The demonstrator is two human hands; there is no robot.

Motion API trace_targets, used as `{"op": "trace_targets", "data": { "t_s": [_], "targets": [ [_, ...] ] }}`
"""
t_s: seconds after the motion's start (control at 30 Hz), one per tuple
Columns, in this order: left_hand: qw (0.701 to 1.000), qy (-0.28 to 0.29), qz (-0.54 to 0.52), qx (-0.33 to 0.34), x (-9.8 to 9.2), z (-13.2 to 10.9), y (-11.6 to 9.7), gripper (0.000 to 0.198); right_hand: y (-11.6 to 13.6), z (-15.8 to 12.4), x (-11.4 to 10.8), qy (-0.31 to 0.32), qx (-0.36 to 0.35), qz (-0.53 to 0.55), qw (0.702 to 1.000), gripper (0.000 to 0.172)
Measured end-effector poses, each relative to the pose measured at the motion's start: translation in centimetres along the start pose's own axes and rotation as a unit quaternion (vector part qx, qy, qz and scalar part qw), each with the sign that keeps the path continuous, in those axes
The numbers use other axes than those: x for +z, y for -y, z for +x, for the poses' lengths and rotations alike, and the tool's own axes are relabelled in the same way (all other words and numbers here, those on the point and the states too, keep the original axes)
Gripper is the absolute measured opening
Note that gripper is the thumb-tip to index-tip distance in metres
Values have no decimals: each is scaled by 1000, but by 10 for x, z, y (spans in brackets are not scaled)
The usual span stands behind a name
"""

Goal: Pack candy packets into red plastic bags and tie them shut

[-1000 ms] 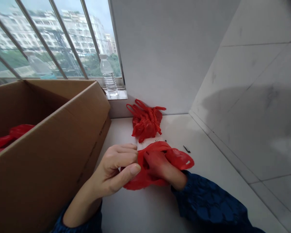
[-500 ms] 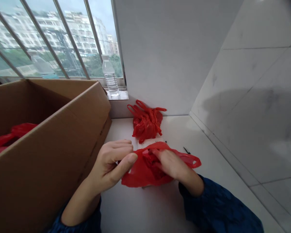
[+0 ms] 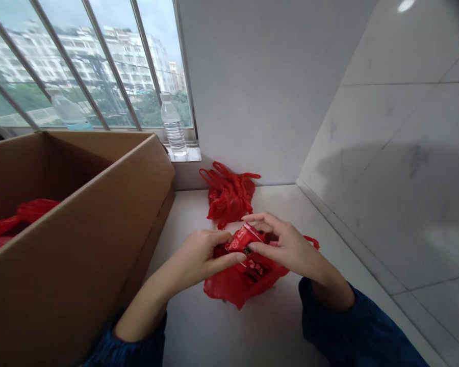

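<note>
Both hands hold a small red packet [image 3: 245,237] with light print and a small dark square, just above an opened red plastic bag [image 3: 233,289]. My left hand [image 3: 202,257] closes thumb and fingers on its left end. From the other side, my right hand [image 3: 286,244] grips the packet between its thumb and fingers. More red printed items [image 3: 256,267] show in the bag mouth below, too small to make out. The bag lies on the white surface, one handle loop sticking out past my right wrist.
A bunched red plastic bag [image 3: 231,201] sits against the grey wall behind. To the left stands a large cardboard box [image 3: 137,204] with red bags inside. A clear bottle [image 3: 174,127] is on the window sill. Marble tiles [image 3: 398,193] rise at the right.
My right hand has come up out of the bag with the red packet. My left hand has moved right and taken hold of it too. The bag mouth has spread lower.
</note>
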State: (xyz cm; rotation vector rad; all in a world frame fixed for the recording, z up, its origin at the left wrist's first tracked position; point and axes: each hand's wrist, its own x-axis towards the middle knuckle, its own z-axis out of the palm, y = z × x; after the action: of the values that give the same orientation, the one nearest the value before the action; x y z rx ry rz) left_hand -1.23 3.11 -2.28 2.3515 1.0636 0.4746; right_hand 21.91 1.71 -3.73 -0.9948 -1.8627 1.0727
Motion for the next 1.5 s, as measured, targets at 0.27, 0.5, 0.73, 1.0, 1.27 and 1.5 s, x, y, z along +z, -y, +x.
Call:
{"op": "trace_targets", "data": {
  "t_s": [0.27, 0.5, 0.73, 1.0, 1.27, 1.5],
  "targets": [
    [982, 22, -189, -3, 4, 6, 7, 34, -12, 11, 5, -49, 40, 89, 994, 31],
    [979, 33, -200, 8, 7, 10, 7, 30, -13, 12, 8, -96, 24, 49, 994, 39],
    [990, 18, -136, -14, 5, 8, 11, 36, -11, 11, 4, -42, 23, 4, 999, 35],
    [980, -7, -199, 3, 7, 10, 10, 28, -5, 11, 11, -1, 10, 7, 1000, 27],
    [944, -65, -324, 3, 9, 12, 12, 19, -4, 6, 3, -48, 42, -4, 998, 36],
    [971, -91, -220, -17, 6, 8, 11, 24, -4, 6, 0, -43, 53, -37, 997, 30]
  ]
}}
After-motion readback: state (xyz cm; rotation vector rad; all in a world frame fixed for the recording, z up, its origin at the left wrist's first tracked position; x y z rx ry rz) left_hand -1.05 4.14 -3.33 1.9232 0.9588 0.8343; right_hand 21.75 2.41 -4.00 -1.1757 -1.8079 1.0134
